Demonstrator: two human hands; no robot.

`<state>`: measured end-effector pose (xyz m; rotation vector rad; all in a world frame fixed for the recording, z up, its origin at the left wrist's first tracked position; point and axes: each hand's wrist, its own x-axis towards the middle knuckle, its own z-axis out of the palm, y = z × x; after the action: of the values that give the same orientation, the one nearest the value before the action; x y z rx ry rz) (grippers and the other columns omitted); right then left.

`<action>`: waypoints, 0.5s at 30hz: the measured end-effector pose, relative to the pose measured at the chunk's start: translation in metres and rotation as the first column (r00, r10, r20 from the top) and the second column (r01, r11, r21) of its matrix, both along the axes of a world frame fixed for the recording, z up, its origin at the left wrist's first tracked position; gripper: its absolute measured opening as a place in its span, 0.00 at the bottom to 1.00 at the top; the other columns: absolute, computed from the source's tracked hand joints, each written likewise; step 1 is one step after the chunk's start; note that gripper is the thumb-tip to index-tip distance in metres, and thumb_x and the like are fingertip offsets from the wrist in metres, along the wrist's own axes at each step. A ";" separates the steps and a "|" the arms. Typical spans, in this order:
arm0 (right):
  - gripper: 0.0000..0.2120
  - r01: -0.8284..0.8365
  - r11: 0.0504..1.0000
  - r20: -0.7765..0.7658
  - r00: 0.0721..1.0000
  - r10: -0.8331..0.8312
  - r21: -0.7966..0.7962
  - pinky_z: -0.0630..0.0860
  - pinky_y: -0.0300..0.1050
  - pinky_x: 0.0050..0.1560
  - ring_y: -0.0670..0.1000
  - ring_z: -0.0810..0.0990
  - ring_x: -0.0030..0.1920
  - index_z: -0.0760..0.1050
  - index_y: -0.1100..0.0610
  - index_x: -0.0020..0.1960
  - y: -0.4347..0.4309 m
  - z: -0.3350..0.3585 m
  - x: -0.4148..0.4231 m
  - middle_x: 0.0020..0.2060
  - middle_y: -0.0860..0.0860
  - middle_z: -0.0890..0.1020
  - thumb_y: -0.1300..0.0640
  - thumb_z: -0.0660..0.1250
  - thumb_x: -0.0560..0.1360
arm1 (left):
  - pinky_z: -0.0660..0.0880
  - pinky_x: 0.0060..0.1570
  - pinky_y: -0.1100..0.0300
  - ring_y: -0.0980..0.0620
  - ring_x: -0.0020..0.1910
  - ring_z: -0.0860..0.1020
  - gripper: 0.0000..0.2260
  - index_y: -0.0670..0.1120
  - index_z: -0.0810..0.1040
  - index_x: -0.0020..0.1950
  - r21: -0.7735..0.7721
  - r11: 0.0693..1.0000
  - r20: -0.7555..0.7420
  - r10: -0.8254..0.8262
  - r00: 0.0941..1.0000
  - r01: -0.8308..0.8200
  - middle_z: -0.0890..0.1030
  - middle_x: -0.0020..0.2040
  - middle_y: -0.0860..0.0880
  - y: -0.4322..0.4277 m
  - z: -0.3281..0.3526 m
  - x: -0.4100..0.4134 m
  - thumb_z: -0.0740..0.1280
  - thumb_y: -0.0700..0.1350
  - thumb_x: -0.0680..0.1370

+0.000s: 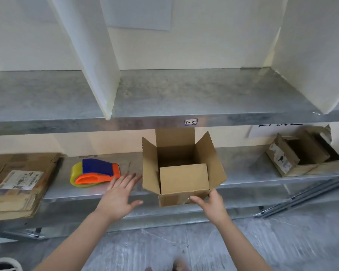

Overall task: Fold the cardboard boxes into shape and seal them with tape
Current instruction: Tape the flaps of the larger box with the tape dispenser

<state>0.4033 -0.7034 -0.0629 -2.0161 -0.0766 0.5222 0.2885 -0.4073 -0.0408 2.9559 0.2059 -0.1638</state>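
Orange tape gun (96,173) lies just left of our left hand (118,196), fingers spread, its long axis sideways. Our right hand (213,204) grips the box (184,178) corner.

The right hand (209,204) grips the open box (184,178) on the shelf (252,173); left hand (119,194), fingers spread, hovers beside the dispenser (95,173).
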 end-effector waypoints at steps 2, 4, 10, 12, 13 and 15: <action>0.28 0.036 0.999 0.036 0.999 -0.035 -0.018 0.76 0.43 0.56 0.48 0.80 0.54 0.74 0.56 0.57 -0.021 0.012 0.005 0.51 0.49 0.82 0.44 0.78 0.63 | 0.38 0.73 0.51 0.50 0.78 0.51 0.37 0.57 0.48 0.78 -0.004 0.999 0.009 -0.053 0.999 0.053 0.54 0.79 0.53 -0.011 0.005 0.010 0.51 0.71 0.73; 0.23 0.074 0.997 0.063 0.995 -0.073 -0.017 0.76 0.43 0.56 0.48 0.80 0.54 0.74 0.57 0.57 -0.046 0.021 0.012 0.51 0.49 0.82 0.54 0.79 0.67 | 0.42 0.73 0.49 0.49 0.77 0.53 0.36 0.58 0.49 0.78 -0.016 0.995 0.025 -0.095 0.995 0.095 0.56 0.78 0.53 -0.024 0.008 0.022 0.53 0.71 0.73; 0.22 0.124 0.992 0.116 0.986 -0.120 -0.025 0.74 0.38 0.53 0.46 0.79 0.52 0.73 0.57 0.58 -0.127 0.044 0.045 0.50 0.46 0.81 0.56 0.78 0.68 | 0.47 0.74 0.45 0.46 0.76 0.58 0.35 0.57 0.55 0.77 0.046 0.980 0.089 -0.197 0.976 0.194 0.61 0.77 0.52 -0.081 0.010 0.070 0.56 0.69 0.73; 0.22 0.124 0.992 0.113 0.986 -0.120 -0.029 0.75 0.41 0.55 0.46 0.79 0.52 0.73 0.57 0.57 -0.158 0.045 0.059 0.50 0.47 0.81 0.55 0.78 0.68 | 0.46 0.74 0.46 0.46 0.76 0.58 0.35 0.57 0.54 0.77 0.059 0.978 0.092 -0.206 0.974 0.202 0.61 0.77 0.52 -0.106 0.009 0.088 0.58 0.68 0.73; 0.22 0.121 0.992 0.107 0.987 -0.117 -0.028 0.75 0.41 0.55 0.45 0.79 0.51 0.72 0.56 0.57 -0.173 0.045 0.067 0.50 0.47 0.81 0.55 0.78 0.68 | 0.46 0.73 0.46 0.46 0.76 0.59 0.35 0.57 0.55 0.77 0.050 0.979 0.100 -0.202 0.974 0.198 0.62 0.76 0.52 -0.121 0.008 0.097 0.57 0.69 0.73; 0.21 0.099 0.995 0.104 0.990 -0.096 -0.024 0.75 0.40 0.55 0.43 0.78 0.51 0.71 0.55 0.57 -0.202 0.047 0.084 0.51 0.46 0.80 0.55 0.77 0.69 | 0.47 0.73 0.47 0.46 0.76 0.59 0.37 0.57 0.55 0.77 0.004 0.987 0.126 -0.162 0.979 0.163 0.62 0.76 0.52 -0.155 0.005 0.111 0.53 0.70 0.70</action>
<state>0.4878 -0.9053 -0.0160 -2.0635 -0.0330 0.3600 0.3998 -0.5626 -0.0354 2.9616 -0.0536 0.0012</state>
